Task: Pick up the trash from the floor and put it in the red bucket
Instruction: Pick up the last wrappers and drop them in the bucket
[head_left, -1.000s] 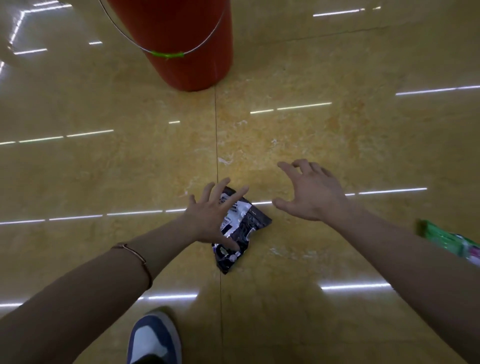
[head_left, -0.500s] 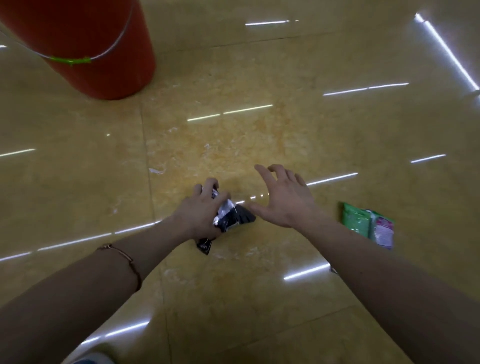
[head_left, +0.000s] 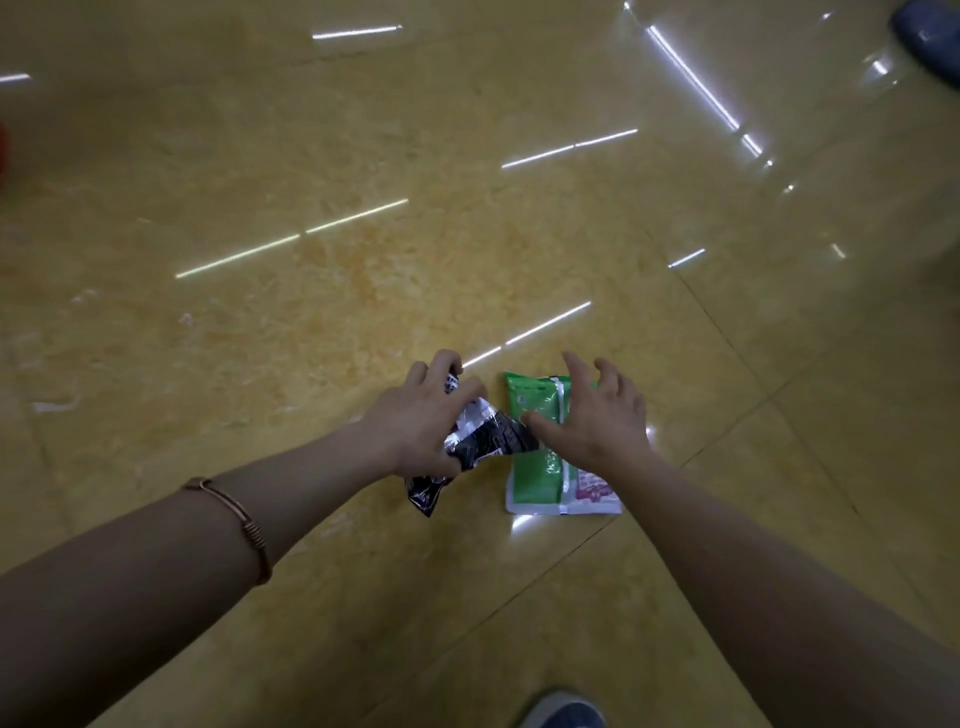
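Left hand (head_left: 415, 421) clutches the black wrapper (head_left: 488, 441), right hand (head_left: 597, 415) spread above the green packet (head_left: 540, 467) on the floor (head_left: 363, 260); nothing binned yet.

The crumpled black foil wrapper (head_left: 491, 441) sits just left of the flat green plastic packet (head_left: 537, 473) on the yellow tiled floor (head_left: 311, 291).

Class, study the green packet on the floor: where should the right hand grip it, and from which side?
Probably from above, the right hand pinching the green packet across its far half. It lies flat on the floor, so no edge stands up, and the black wrapper in the left hand crowds its left edge.
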